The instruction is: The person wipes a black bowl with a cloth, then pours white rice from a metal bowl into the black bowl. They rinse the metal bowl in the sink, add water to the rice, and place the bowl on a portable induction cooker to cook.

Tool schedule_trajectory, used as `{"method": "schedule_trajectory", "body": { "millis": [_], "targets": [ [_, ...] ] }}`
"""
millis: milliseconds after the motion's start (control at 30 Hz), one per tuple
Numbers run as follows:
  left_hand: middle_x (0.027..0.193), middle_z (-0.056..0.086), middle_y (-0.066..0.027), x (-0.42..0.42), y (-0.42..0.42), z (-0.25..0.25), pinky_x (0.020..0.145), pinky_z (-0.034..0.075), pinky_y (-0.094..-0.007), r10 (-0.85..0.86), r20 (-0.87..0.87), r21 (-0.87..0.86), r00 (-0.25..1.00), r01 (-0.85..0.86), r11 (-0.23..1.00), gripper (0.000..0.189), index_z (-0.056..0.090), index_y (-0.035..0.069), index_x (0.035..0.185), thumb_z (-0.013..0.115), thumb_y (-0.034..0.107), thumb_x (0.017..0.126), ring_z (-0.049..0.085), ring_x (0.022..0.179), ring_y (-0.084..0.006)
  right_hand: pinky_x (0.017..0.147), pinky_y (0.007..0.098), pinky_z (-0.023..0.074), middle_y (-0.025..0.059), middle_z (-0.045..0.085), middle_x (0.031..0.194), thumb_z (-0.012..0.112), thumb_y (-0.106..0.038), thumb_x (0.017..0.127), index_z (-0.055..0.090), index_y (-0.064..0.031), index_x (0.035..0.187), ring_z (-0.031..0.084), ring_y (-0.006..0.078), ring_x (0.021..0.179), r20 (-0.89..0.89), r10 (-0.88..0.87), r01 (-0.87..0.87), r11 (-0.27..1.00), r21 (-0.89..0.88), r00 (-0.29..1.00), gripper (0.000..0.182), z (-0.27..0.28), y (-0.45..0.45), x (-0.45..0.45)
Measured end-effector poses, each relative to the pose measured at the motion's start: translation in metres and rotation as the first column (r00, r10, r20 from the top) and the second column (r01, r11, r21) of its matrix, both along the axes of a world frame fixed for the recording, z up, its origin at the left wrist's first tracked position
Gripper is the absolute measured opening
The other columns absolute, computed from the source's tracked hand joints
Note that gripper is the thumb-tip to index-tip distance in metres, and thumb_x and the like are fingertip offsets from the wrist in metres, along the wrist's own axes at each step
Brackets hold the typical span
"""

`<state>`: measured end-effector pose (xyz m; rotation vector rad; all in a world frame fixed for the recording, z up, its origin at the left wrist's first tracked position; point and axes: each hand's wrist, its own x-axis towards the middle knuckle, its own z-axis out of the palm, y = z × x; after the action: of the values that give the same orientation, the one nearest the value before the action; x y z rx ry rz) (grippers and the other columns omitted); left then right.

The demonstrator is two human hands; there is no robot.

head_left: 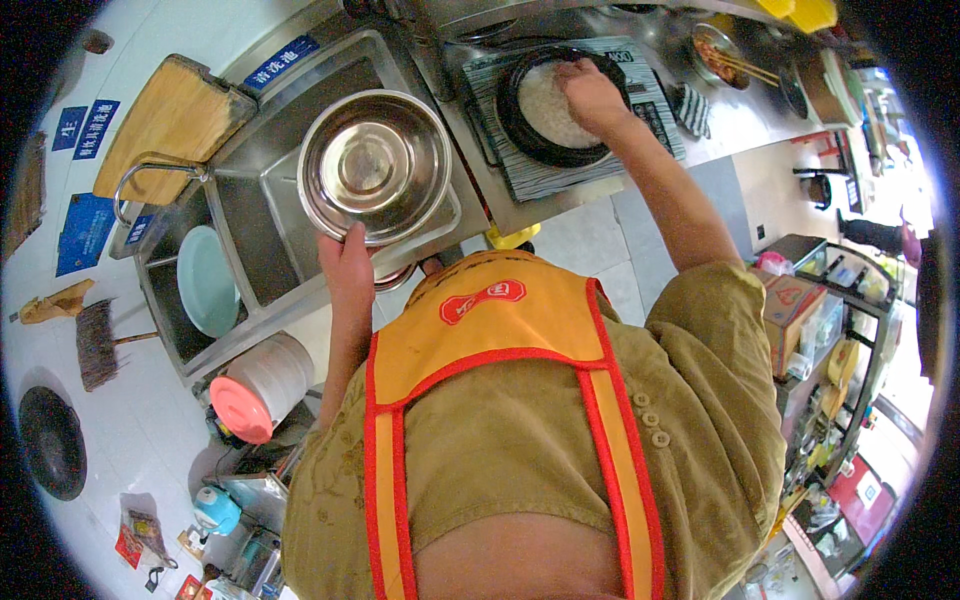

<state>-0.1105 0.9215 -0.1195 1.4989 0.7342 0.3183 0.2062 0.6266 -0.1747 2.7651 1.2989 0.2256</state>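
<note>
My left hand (349,259) grips the near rim of a shiny stainless steel basin (367,169), its thumb on the rim. The basin is tilted above the sink, and I see nothing inside it. My right hand (591,96) reaches over a round black pot (517,139), with its fingers down at the white rice (551,112) inside. Those fingertips are partly hidden, so whether they hold rice is unclear. Beneath the pot lies a flat cooktop (487,79) with a grey striped surface and controls on its right side.
A steel sink (274,277) holds a pale green basin (208,281) in its left compartment. Wooden cutting boards (169,127) lean behind the curved faucet (150,169). Farther right, a bowl of food (716,60) has chopsticks across it, near a striped cloth (694,111).
</note>
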Motion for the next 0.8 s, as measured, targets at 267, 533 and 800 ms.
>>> {"method": "schedule_trajectory", "body": {
  "millis": [267, 533, 800],
  "targets": [
    [0.118, 0.054, -0.0113, 0.002, -0.002, 0.005, 0.078, 0.055, -0.0346, 0.07, 0.053, -0.044, 0.996, -0.068, 0.997, 0.039, 0.043, 0.004, 0.126, 0.049, 0.003, 0.088, 0.059, 0.098, -0.0223, 0.091, 0.0377, 0.0475, 0.0085, 0.057, 0.12, 0.061, -0.002, 0.068, 0.062, -0.006, 0.105, 0.048, 0.0323, 0.114, -0.03, 0.013, -0.013, 1.0, -0.001, 0.999, 0.038, 0.04, 0.002, -0.036],
    [0.115, 0.054, -0.0125, 0.005, 0.009, 0.009, 0.076, 0.056, -0.0334, 0.027, -0.016, -0.058, 1.0, -0.028, 0.998, 0.035, 0.042, 0.001, 0.124, 0.046, 0.002, 0.089, 0.059, 0.097, -0.0205, 0.092, 0.0388, 0.0475, 0.0062, 0.054, 0.128, 0.061, -0.003, 0.069, 0.064, -0.0108, 0.107, 0.046, 0.0325, 0.117, -0.027, 0.0, -0.001, 0.999, -0.035, 1.0, 0.039, 0.047, -0.015, -0.054],
    [0.115, 0.055, -0.0119, 0.019, 0.017, 0.013, 0.073, 0.057, -0.0325, -0.029, -0.006, -0.038, 1.0, 0.029, 0.999, 0.037, 0.041, 0.002, 0.125, 0.047, 0.001, 0.088, 0.06, 0.095, -0.0197, 0.095, 0.0383, 0.0436, 0.0111, 0.049, 0.129, 0.056, -0.001, 0.073, 0.064, -0.0146, 0.112, 0.045, 0.0341, 0.115, -0.046, -0.013, 0.018, 0.993, 0.116, 0.999, 0.042, 0.034, 0.027, -0.063]
  ]
}}
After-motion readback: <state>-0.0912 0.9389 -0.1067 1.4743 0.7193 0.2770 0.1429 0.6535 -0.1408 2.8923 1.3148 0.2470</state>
